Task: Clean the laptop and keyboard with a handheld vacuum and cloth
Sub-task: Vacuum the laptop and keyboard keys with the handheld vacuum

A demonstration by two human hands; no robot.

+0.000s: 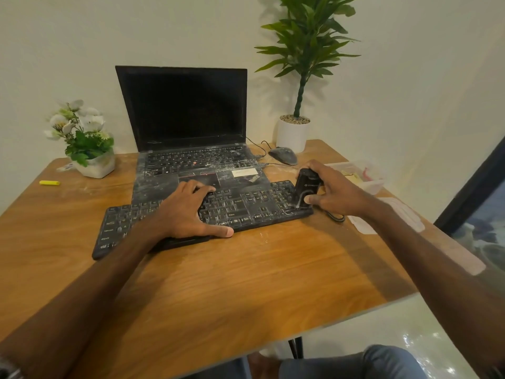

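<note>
Both forearms are bare all the way down to the wrists. The left hand (188, 212) and right hand (336, 192) are bare as well, with short-cut nails showing on the thumbs. A leg in blue denim jeans (382, 362), creased at the knee, shows low down, and a grey edge (9, 369) by the left arm in the lower corner is too cropped to identify.
</note>
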